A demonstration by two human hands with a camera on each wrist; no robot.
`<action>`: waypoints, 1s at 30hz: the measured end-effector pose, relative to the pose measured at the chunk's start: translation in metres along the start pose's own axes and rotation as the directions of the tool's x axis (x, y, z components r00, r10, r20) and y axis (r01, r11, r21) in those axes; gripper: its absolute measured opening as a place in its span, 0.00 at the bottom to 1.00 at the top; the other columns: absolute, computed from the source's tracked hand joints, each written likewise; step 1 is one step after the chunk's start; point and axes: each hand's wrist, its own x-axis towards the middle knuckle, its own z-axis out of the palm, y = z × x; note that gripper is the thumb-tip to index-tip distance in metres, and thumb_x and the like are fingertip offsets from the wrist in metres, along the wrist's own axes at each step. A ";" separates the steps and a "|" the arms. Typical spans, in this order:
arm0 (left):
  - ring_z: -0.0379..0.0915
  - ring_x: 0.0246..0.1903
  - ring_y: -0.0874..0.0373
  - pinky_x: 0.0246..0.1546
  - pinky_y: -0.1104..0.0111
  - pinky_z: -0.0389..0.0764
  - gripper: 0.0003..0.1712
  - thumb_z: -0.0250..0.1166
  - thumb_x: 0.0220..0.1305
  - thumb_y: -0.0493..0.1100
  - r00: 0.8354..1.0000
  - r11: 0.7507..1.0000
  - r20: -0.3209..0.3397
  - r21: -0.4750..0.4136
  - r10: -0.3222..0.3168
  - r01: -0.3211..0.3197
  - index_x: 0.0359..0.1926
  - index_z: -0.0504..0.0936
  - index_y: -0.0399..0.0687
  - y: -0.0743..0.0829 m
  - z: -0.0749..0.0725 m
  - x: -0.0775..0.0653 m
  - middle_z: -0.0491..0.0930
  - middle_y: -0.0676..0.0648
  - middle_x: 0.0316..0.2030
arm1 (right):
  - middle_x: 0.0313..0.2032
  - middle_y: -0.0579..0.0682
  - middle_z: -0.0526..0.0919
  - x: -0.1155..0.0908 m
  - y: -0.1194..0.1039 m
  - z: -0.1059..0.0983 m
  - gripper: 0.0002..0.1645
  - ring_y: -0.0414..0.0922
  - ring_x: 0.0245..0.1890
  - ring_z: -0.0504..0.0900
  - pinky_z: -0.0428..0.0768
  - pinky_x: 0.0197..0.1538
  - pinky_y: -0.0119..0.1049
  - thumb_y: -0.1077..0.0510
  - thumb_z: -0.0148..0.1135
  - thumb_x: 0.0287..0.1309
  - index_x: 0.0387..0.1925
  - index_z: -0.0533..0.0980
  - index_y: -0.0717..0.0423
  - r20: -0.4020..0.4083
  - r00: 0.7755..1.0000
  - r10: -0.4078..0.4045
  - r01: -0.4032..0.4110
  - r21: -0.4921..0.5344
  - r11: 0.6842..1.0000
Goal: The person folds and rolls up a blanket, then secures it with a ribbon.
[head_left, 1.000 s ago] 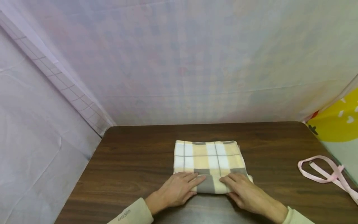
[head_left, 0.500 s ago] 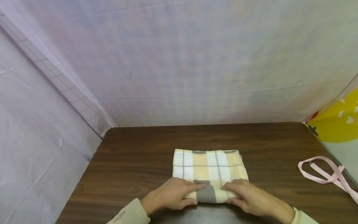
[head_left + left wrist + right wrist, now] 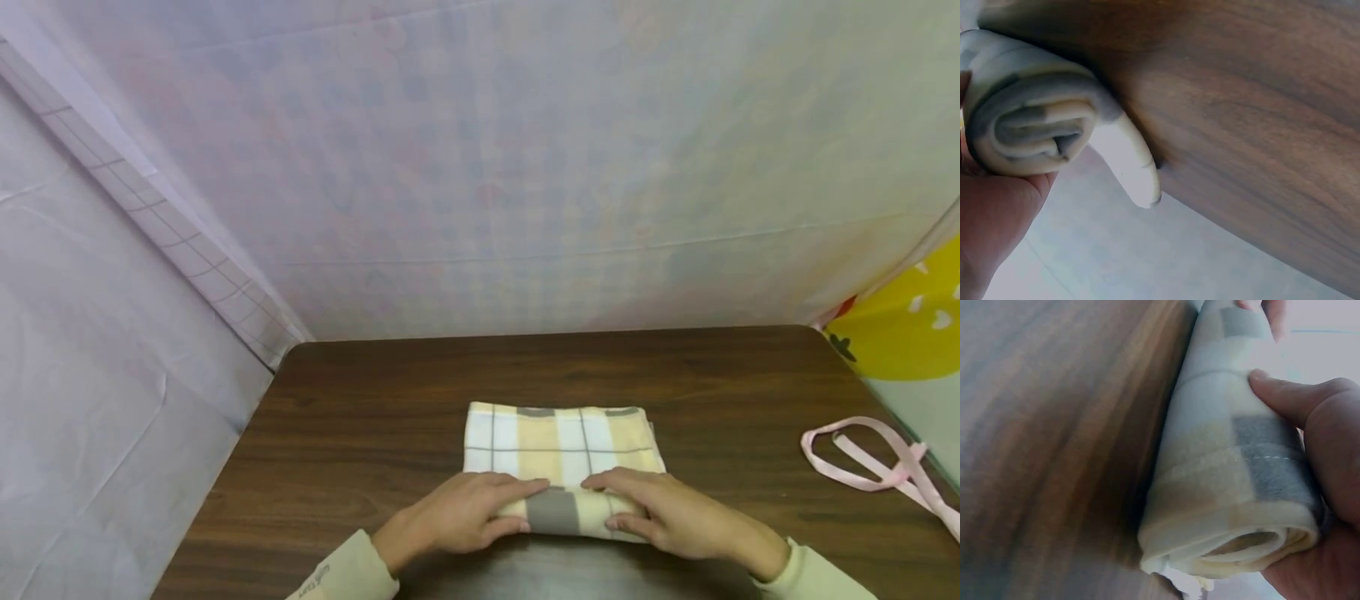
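Observation:
A fleecy plaid cloth (image 3: 540,446) in cream, yellow, white and grey lies in the middle of the table, its far part flat and its near edge wound into a roll (image 3: 553,510). My left hand (image 3: 465,512) grips the roll's left end, thumb on the near side and fingers over the top. At the other end my right hand (image 3: 690,517) holds it the same way. Spiral layers show at the roll's end (image 3: 1035,128) in the left wrist view, with a flat flap trailing from it. The right wrist view shows the roll's length (image 3: 1207,419) and my right thumb pressing its side.
The dark wood-grain table (image 3: 360,417) stretches out around the cloth. A looped pink ribbon (image 3: 855,479) lies at its right edge. A pale curtain (image 3: 480,208) hangs behind the table, and a white sheet (image 3: 112,375) hangs on the left.
The cloth has come nearer to my body, along with both hands. Its near roll has turned a little away from me, and my thumbs now show on its near side.

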 end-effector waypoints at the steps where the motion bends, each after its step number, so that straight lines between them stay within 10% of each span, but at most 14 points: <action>1: 0.77 0.51 0.64 0.49 0.71 0.79 0.32 0.51 0.74 0.59 1.000 1.000 -0.017 0.009 0.006 -0.005 0.74 0.63 0.58 0.000 0.001 0.000 0.80 0.53 0.56 | 0.54 0.43 0.80 0.001 0.001 0.000 0.26 0.38 0.48 0.80 0.81 0.45 0.34 0.57 0.63 0.65 0.63 0.71 0.53 -0.014 1.000 -0.011 0.011 -0.010 1.000; 14: 0.78 0.41 0.67 0.45 0.73 0.77 0.29 0.48 0.76 0.56 0.998 0.999 -0.065 -0.029 0.016 -0.018 0.74 0.64 0.56 -0.021 0.001 0.012 0.84 0.56 0.51 | 0.55 0.54 0.77 0.005 0.014 0.006 0.22 0.35 0.41 0.78 0.77 0.40 0.24 0.59 0.67 0.62 0.59 0.79 0.49 -0.191 0.976 -0.105 0.086 -0.102 0.991; 21: 0.77 0.47 0.62 0.49 0.66 0.78 0.26 0.57 0.72 0.55 0.979 0.992 -0.205 0.123 -0.002 0.028 0.68 0.73 0.59 -0.021 0.003 0.016 0.82 0.56 0.52 | 0.49 0.49 0.82 0.007 0.020 0.008 0.18 0.48 0.48 0.78 0.73 0.51 0.45 0.54 0.60 0.62 0.53 0.84 0.43 -0.221 0.945 -0.242 0.123 -0.446 0.886; 25: 0.76 0.46 0.61 0.43 0.68 0.78 0.21 0.65 0.66 0.51 0.933 0.956 -0.349 0.292 0.085 0.022 0.60 0.81 0.61 -0.016 0.006 0.021 0.83 0.56 0.51 | 0.45 0.51 0.83 0.010 0.020 0.011 0.30 0.50 0.45 0.79 0.74 0.52 0.46 0.64 0.62 0.39 0.51 0.84 0.52 -0.199 0.938 -0.283 0.144 -0.520 0.842; 30: 0.79 0.47 0.60 0.41 0.68 0.79 0.20 0.68 0.61 0.42 0.919 0.880 -0.360 0.474 0.157 0.036 0.55 0.85 0.61 -0.008 0.011 0.024 0.84 0.58 0.50 | 0.42 0.50 0.84 0.013 0.012 0.016 0.21 0.49 0.43 0.81 0.79 0.49 0.45 0.61 0.44 0.69 0.46 0.84 0.60 -0.195 0.945 -0.264 0.114 -0.560 0.821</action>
